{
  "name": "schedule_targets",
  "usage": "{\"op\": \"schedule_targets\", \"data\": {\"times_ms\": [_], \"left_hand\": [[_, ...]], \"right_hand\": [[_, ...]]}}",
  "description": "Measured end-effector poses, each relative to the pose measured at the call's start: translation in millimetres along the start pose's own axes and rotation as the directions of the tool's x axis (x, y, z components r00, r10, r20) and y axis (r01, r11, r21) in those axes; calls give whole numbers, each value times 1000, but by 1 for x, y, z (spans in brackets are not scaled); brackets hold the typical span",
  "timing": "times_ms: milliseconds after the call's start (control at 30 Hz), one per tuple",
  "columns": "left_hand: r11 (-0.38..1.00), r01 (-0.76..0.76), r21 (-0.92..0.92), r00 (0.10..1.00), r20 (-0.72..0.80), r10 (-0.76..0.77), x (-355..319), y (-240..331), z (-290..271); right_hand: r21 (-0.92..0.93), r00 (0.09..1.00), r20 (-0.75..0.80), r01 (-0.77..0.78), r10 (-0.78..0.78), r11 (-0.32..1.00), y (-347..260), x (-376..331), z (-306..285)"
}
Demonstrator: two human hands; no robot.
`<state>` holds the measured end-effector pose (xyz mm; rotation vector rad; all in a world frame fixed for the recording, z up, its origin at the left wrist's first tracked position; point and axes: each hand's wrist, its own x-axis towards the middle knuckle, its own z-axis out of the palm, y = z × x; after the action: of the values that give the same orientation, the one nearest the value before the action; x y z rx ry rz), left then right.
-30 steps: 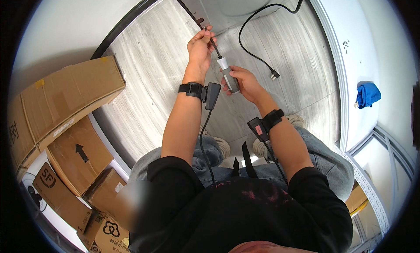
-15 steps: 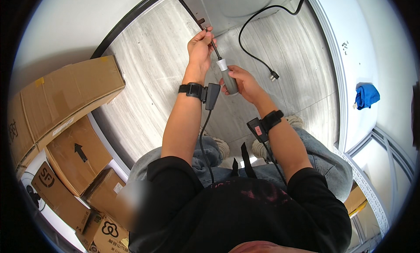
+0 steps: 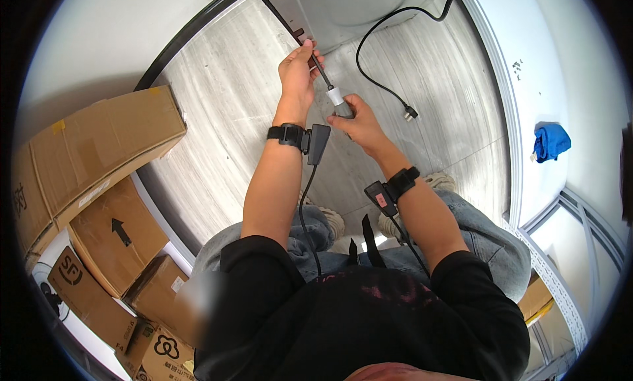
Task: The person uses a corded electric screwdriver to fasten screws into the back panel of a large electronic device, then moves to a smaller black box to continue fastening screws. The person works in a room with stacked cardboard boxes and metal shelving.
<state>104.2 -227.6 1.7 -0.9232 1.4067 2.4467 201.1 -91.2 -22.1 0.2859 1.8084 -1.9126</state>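
A screwdriver (image 3: 335,96) with a long dark shaft, a white collar and a grey handle slants across the upper middle of the head view. My right hand (image 3: 364,126) is closed around its handle. Further up, my left hand (image 3: 297,76) pinches the shaft near its far end. The tip is hidden behind the left fingers. Those fingers are beside a dark edge strip (image 3: 280,15) on a light grey panel (image 3: 336,15); a small brown piece (image 3: 299,33) sticks out there. Both wrists wear black straps with small cabled boxes.
A black power cord (image 3: 376,35) curves down on the right, its plug (image 3: 410,112) over the wood-look floor (image 3: 217,84). Cardboard boxes (image 3: 112,134) stack up on the left. A blue cloth bundle (image 3: 551,142) lies on the white surface at right.
My right hand has shifted slightly up the handle toward the collar and turned, covering more of the grey. My left hand still pinches the shaft, moved a little left.
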Motion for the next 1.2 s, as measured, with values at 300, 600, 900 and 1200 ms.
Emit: {"op": "schedule_targets", "data": {"times_ms": [300,600,900,1200], "left_hand": [[999,-36,-24,993,-117,33,1,-4,8],[999,-37,-32,994,-105,33,0,-6,4],[993,-120,0,991,-66,119,-3,-19,19],[974,-107,202,972,227,59,-12,-75,90]], "right_hand": [[420,977,96,-215,193,881,-9,0,-5],[-18,996,18,-88,89,996,-6,0,3],[87,984,-30,-175,178,981,0,-3,-8],[101,959,-206,-177,195,979,-12,-60,-97]]}}
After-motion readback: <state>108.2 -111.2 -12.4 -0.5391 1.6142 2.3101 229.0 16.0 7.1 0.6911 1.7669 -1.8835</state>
